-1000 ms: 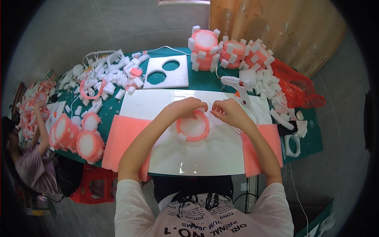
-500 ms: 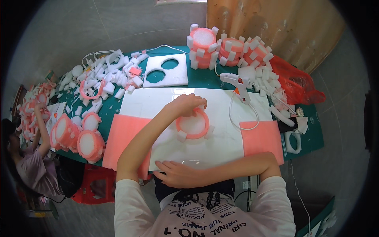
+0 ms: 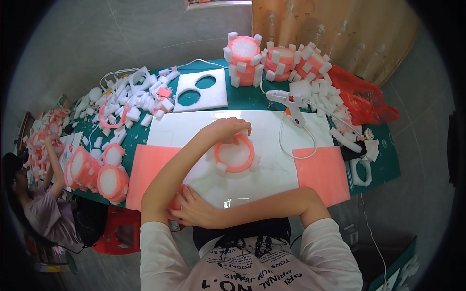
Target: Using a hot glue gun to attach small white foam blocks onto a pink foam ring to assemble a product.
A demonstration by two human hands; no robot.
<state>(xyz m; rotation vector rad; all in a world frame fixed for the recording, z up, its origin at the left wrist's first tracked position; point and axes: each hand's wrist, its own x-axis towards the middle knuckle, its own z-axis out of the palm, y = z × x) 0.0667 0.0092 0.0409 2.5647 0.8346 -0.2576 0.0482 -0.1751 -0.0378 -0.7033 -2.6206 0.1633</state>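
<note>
My left hand (image 3: 229,130) is closed at the far rim of a round pink foam ring (image 3: 215,154) with a white centre. Its fingertips curl over the edge, partly hidden. Small white foam blocks (image 3: 222,169) stick out around the ring, which rests on a glossy white board (image 3: 272,179). Nearer to me, my right hand (image 3: 194,209) crosses under my left forearm. Its fingers are spread at the right edge of a pink foam sheet (image 3: 150,162), and it holds nothing that I can see.
A white glue gun (image 3: 290,103) lies on the board's far right, above a second pink sheet (image 3: 320,172). Behind stand finished-looking pink-white foam cylinders (image 3: 242,65) and a white foam sheet with two holes (image 3: 213,99). Foam scraps (image 3: 138,94) pile up left; another person (image 3: 46,213) works there.
My right hand has moved left and slightly up, from the board's near edge onto the pink sheet's edge. My left hand stays at the ring. The whole view has shifted slightly.
</note>
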